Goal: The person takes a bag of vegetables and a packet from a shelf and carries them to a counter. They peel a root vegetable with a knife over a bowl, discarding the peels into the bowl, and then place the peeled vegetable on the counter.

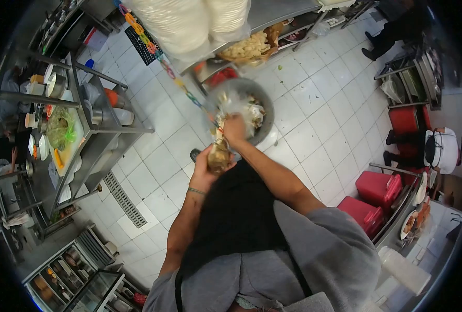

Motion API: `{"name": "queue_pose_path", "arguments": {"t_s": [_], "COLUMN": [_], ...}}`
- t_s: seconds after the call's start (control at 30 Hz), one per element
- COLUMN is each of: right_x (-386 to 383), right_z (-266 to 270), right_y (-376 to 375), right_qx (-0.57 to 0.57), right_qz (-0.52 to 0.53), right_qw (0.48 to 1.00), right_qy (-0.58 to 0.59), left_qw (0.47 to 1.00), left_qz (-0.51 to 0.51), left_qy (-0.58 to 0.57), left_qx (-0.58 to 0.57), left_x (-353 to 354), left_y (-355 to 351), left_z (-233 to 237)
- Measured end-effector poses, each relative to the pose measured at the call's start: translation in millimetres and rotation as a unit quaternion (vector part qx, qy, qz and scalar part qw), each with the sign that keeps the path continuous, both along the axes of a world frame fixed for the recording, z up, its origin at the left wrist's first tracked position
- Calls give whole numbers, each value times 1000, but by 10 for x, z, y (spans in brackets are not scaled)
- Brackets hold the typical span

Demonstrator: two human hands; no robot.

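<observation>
My left hand (pixel 204 169) is wrapped around the lower, bulging part of a clear plastic bag (pixel 219 157) with brownish contents that I cannot make out. Just above it, my right hand (pixel 234 130) is closed at the bag's upper part, its fingers blurred by motion. Both hands are held in front of the black apron (pixel 231 218). Beyond them a round grey bin (pixel 267 99) stands on the floor, holding crumpled plastic and other waste. Part of the bin is hidden behind my right hand and the blurred plastic.
A colored plastic chain (pixel 167 67) hangs down close to my hands. Stacked white containers (pixel 181 23) sit on a metal counter ahead. At left stands a metal shelf (pixel 98 117) with food and pans. Red bins (pixel 378 188) are at right; a co-worker (pixel 441 150) stands beyond.
</observation>
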State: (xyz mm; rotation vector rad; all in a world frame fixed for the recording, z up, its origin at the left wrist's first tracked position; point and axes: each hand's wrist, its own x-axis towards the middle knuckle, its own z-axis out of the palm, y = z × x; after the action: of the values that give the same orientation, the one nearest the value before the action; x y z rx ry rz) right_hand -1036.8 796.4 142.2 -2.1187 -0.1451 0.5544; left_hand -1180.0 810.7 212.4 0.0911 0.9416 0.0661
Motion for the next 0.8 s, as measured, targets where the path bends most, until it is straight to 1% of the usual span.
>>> {"name": "queue_pose_path", "arguments": {"t_s": [0.07, 0.1, 0.2, 0.23, 0.33, 0.4, 0.47, 0.5, 0.53, 0.57, 0.6, 0.7, 0.73, 0.77, 0.8], "right_x": [-42, 0, 84, 132, 172, 239, 429, 536, 609, 696, 782, 1103, 1048, 925, 821], "right_z": [163, 121, -1, -55, -145, -227, -239, -278, -148, 150, 315, -241, -63, 350, 592], "right_y": [4, 9, -74, -74, -66, -41, 42, 112, 138, 161, 187, 245, 232, 208, 196], "right_qx": [-4, -8, -24, -14, -12, 14, 60, 51, 94, 137, 180, 128, 140, 152, 163], "right_qz": [-21, -34, -55, -64, -35, -58, -98, -108, -132, -154, -176, -143, -148, -153, -157], "right_qw": [999, 999, 998, 998, 999, 997, 992, 990, 987, 978, 965, 979, 979, 974, 965], "right_qy": [-34, -12, -6, -12, -37, -57, -57, -70, -21, 26, 74, -63, 4, 69, 134], "left_qw": [999, 998, 992, 993, 995, 996, 996, 994, 992, 987, 979, 991, 995, 996, 995], "left_qz": [-14, -22, -20, -17, -18, -20, -10, -3, 11, 25, 40, -41, -47, -54, -59], "left_qy": [-27, -41, 1, -2, -23, -50, -88, -105, -92, -81, -69, -104, -86, -69, -52], "left_qx": [35, 53, 126, 116, 91, 72, -1, -37, -88, -139, -189, -70, -26, 17, 61], "left_x": [-9, 29, 157, 179, 185, 107, 46, 9, -3, 3, 2, -105, -124, -132, -124], "left_y": [-5, 1, -85, -107, -132, -132, -153, -157, -154, -144, -131, -111, -99, -84, -77], "left_z": [-289, -294, -247, -192, -89, -74, -86, -90, -23, 110, 182, 63, 15, -35, -59]}}
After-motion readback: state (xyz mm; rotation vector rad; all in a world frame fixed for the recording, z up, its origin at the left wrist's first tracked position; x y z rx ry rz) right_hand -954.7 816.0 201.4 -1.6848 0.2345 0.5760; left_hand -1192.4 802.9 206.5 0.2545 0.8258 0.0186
